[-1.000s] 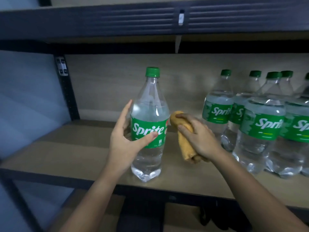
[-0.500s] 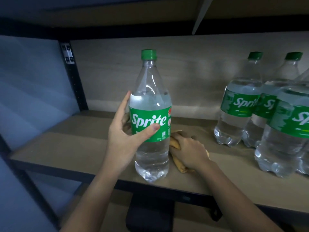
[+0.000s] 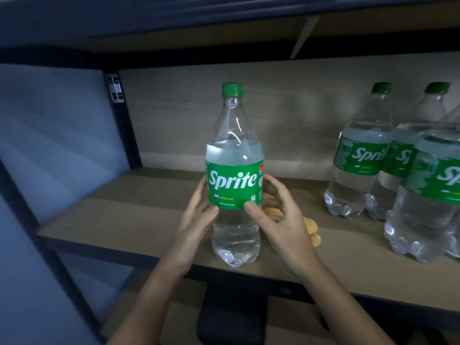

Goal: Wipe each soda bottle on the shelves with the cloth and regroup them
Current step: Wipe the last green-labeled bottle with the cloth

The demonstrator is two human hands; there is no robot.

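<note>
A clear Sprite bottle (image 3: 234, 170) with a green cap and label is upright at the shelf's front edge. My left hand (image 3: 196, 220) grips its left side at the label's lower edge, thumb on the front. My right hand (image 3: 281, 220) holds the right side, thumb on the label and fingers curled behind. The yellow cloth (image 3: 311, 227) lies on the wooden shelf (image 3: 112, 220) behind my right hand, partly hidden by it. Three more Sprite bottles (image 3: 358, 155) stand grouped at the right.
A black metal upright (image 3: 122, 120) marks the shelf's left rear corner, with a pale wall to its left. The upper shelf's underside (image 3: 224, 26) hangs close above the bottle caps. A lower shelf with a dark object (image 3: 231, 317) shows below.
My right hand let go of the cloth, which now lies on the shelf, and moved onto the bottle's right side. The left hand keeps its grip.
</note>
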